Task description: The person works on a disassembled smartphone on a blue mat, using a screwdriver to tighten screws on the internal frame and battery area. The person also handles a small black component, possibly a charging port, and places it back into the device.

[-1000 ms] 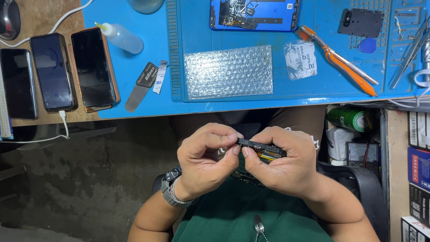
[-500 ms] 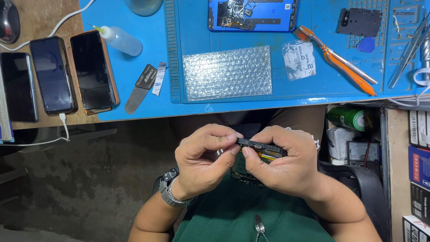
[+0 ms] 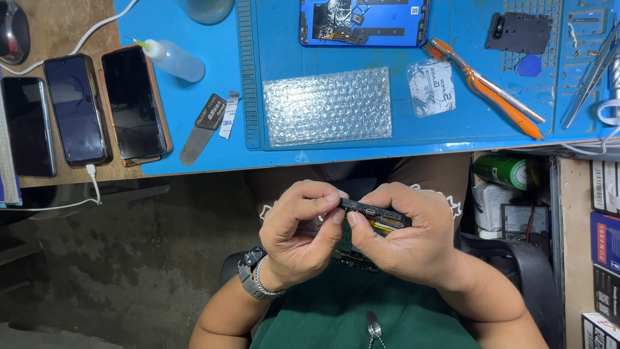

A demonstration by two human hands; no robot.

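Note:
Both hands are together over my lap, below the front edge of the blue work mat [image 3: 452, 139]. My left hand [image 3: 298, 229] and my right hand [image 3: 405, 236] pinch a thin black phone part [image 3: 374, 213], held edge-on between thumbs and forefingers; a yellow bit shows under it. A watch and a bracelet sit on my left wrist. Most of the part is hidden by my fingers.
On the mat lie a bubble-wrap sheet [image 3: 328, 106], an opened phone body [image 3: 363, 22], an orange brush [image 3: 487, 87], a small bag [image 3: 431, 87], a metal pry tool [image 3: 201, 126] and a squeeze bottle [image 3: 173, 59]. Three phones [image 3: 132, 103] lie at the left. Boxes and a green can [image 3: 507, 169] stand at the right.
The hands have stayed together on the part over my lap; only the view has shifted slightly.

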